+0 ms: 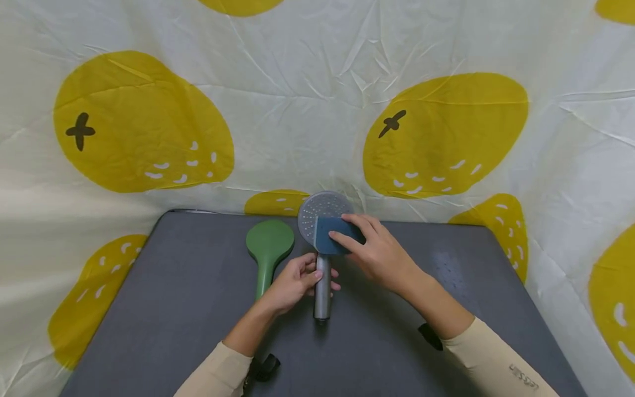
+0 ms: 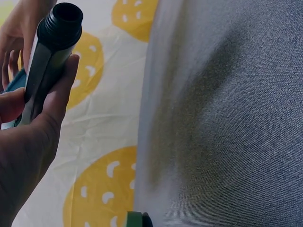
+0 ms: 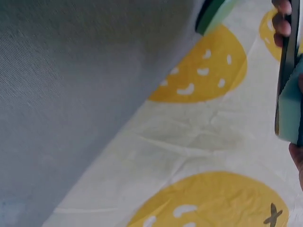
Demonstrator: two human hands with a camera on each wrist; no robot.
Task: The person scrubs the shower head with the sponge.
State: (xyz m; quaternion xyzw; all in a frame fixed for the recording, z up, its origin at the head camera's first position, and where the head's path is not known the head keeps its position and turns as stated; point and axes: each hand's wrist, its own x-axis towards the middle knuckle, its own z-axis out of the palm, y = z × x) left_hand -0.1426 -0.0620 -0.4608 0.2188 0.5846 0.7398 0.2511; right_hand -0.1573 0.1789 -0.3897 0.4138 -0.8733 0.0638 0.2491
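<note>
A grey shower head (image 1: 317, 212) is held up over the table, its round nozzle face toward the head camera. My left hand (image 1: 290, 284) grips its handle, thumb in front and fingers behind. The handle's threaded end (image 2: 60, 26) points at the left wrist camera. My right hand (image 1: 387, 256) holds a blue sponge (image 1: 324, 236) against the lower right of the nozzle face, covering that part. In the right wrist view the sponge's pale green side (image 3: 289, 116) lies along the shower head. Left of both hands, a green shower head (image 1: 270, 242) lies on the table, its handle end hidden.
The dark grey table (image 1: 198, 298) spreads beneath both hands. A white cloth (image 1: 302, 127) with yellow fruit prints hangs behind it and at both sides. Some small wet-looking marks (image 1: 446, 270) show on the table at the right.
</note>
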